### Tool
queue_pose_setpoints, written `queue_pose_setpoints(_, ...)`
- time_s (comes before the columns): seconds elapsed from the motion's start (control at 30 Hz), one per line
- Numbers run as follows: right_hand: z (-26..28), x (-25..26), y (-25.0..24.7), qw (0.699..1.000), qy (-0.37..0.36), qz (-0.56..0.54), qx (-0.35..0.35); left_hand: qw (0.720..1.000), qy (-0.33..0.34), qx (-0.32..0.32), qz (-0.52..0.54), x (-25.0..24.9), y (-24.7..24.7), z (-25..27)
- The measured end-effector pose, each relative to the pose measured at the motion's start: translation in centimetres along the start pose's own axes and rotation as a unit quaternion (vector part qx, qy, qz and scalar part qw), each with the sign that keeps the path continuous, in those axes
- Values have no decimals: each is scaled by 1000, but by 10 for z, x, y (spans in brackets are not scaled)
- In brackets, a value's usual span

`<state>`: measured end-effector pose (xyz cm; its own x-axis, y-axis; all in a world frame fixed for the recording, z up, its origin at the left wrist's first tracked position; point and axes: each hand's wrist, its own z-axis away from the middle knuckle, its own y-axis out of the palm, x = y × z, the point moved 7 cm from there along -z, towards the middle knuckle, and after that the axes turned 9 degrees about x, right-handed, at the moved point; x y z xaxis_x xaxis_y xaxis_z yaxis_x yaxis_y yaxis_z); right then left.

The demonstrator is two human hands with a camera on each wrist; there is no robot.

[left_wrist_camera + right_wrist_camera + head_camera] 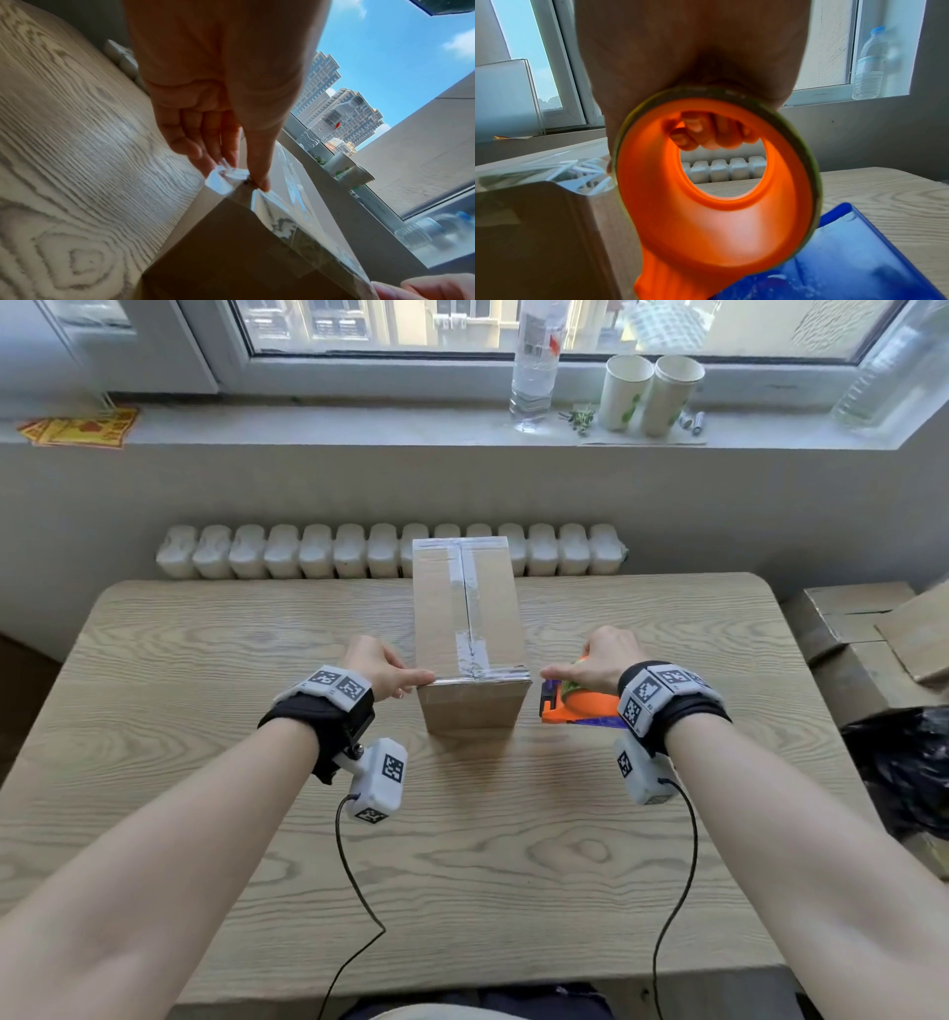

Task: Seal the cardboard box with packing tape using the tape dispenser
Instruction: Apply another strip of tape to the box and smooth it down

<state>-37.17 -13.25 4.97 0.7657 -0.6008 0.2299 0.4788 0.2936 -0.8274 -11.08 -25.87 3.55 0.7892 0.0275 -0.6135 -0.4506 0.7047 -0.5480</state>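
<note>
While the left hand (377,667) pinches clear packing tape (221,183) at the cardboard box (470,618) corner, the right hand (606,662) grips the half-hidden tape dispenser (575,706).

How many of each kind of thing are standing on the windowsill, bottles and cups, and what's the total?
Clear plastic bottles: 2, one left of the cups, one at the far right edge
Paper cups: 2, side by side
Total: 4
</note>
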Motion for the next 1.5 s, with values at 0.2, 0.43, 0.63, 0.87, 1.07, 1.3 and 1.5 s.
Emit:
queue_pose_setpoints(0.2, 5, 2, -2, 1000, 2, -2, -11, 994, -17, -18, -108, -13, -7, 10)
queue_pose_setpoints(0.43, 8, 1, -4, 996, -17, -86, -1, 944, 214, -73, -239, -57, 36, 44)
queue_pose_setpoints(0.63, 12, -9, -8, 989, -42, -136, 34, 909, 271, 5, -318, -76, 108, 49)
queue_pose_setpoints(0.87, 9, -14, -11, 980, -69, -170, 71, 899, 254, -24, -355, -76, 127, 45)
queue_pose_setpoints(1.07, 1, -29, -8, 982, -81, -144, 95, 895, 257, -41, -363, -71, 127, 43)
queue_pose_setpoints(1.3, 0, -64, -9, 985, -50, -155, 60, 891, 270, -30, -363, -69, 125, 39)
queue_pose_setpoints(1.5, -2, -84, -9, 980, -37, -182, 67, 890, 279, -24, -361, -69, 122, 40)
